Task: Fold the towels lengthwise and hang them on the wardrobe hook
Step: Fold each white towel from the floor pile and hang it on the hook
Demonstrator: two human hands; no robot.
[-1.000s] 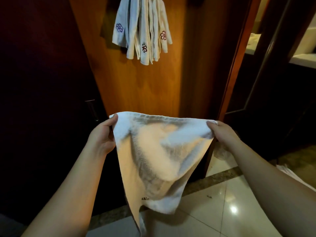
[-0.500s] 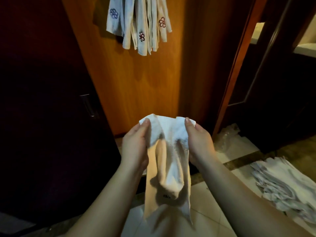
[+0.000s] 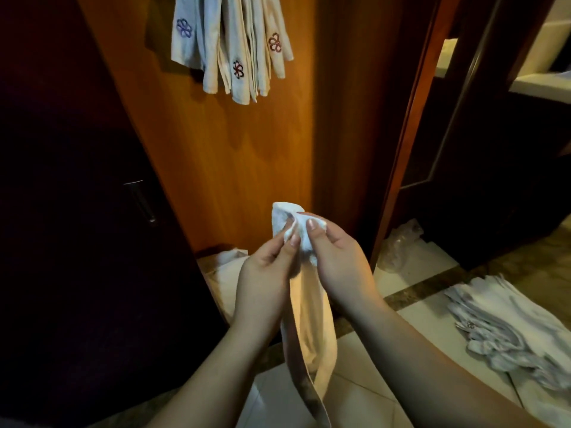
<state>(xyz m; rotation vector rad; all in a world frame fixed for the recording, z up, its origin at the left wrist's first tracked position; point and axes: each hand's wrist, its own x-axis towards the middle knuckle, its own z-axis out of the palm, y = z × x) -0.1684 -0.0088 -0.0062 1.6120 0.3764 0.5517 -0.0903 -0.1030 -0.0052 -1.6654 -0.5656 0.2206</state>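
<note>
A white towel hangs folded in half lengthwise in front of me, its top corners brought together. My left hand pinches the top edge from the left and my right hand pinches it from the right, thumbs almost touching. Above, several folded towels with embroidered flowers hang against the orange wardrobe panel; the hook itself is hidden behind them.
A pile of unfolded white towels lies on the tiled floor at the right. A dark wardrobe door with a metal handle stands at the left. Crumpled plastic lies by the door frame, and another cloth at the panel's foot.
My hands have come together, closing the spread towel into a narrow lengthwise fold. The view has shifted so the floor pile shows at the right.
</note>
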